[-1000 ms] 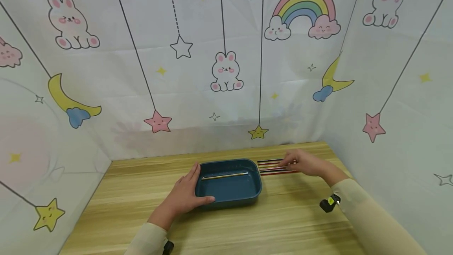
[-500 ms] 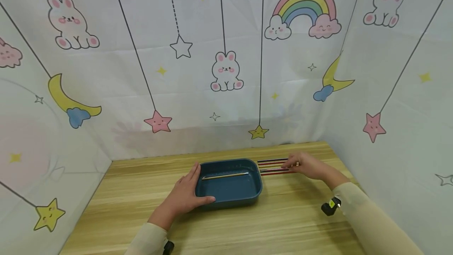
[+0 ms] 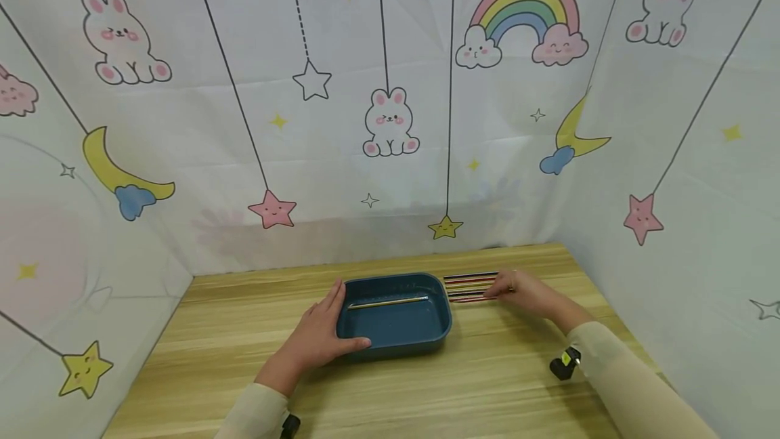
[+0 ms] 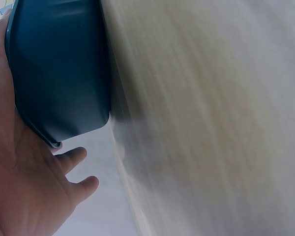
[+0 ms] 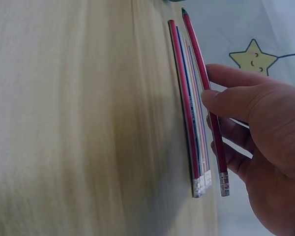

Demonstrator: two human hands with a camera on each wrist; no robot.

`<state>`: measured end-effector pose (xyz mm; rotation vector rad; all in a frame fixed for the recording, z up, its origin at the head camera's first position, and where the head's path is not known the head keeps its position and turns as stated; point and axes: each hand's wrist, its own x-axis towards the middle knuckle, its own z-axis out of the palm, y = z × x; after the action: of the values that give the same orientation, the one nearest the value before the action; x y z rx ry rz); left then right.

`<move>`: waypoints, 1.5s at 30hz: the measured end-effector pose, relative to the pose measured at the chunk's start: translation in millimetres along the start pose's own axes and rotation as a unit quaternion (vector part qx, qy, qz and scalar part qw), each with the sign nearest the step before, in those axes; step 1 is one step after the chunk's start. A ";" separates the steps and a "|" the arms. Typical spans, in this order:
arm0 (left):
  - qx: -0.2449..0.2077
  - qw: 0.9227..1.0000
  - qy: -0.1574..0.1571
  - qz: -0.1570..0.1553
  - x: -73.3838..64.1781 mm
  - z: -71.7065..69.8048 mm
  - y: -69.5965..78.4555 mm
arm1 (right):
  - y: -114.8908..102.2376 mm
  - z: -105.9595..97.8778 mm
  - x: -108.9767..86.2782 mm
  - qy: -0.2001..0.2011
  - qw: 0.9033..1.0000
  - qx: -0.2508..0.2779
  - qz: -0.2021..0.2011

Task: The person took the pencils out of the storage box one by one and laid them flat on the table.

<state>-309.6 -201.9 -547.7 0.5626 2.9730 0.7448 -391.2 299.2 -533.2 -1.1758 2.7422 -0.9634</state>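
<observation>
A dark blue rectangular pan (image 3: 396, 344) stands on the table with one gold-coloured pencil (image 3: 388, 303) lying inside. My left hand (image 3: 321, 332) rests on its left end, thumb over the front rim and the other fingers stretched along the side. In the left wrist view, two fingertips (image 4: 88, 186) stick out past the pan's corner. To the right of the pan, my right hand (image 3: 527, 293) pinches a dark red pencil (image 5: 204, 73) between thumb and fingers. The held pencil is slightly tilted over a row of several pencils (image 5: 192, 108), whose eraser ends are silver and white.
The wood-grain table (image 3: 390, 398) runs back to a white cloth backdrop (image 3: 341, 175) printed with rabbits, stars and moons. More of this cloth closes off the left and right sides. A black wrist camera (image 3: 565, 363) hangs under the right sleeve.
My right hand has shifted slightly toward the front of the pencil row and now pinches a red pencil at an angle. The left hand and the pan have stayed put.
</observation>
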 end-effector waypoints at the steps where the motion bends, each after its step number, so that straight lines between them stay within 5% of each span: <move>1: -0.001 1.000 0.000 0.000 0.0 0.0 0.2 | 1.3 1.4 -0.5 0.000 1.000 -0.001 0.001; 45: -0.001 1.000 -0.007 -0.009 -0.1 -2.4 2.7 | 13.4 23.6 -2.3 0.047 0.998 -0.045 -0.026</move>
<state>-308.8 -200.8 -544.4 0.5380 2.9597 0.7381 -392.8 295.1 -560.1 -1.2522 2.8700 -0.9345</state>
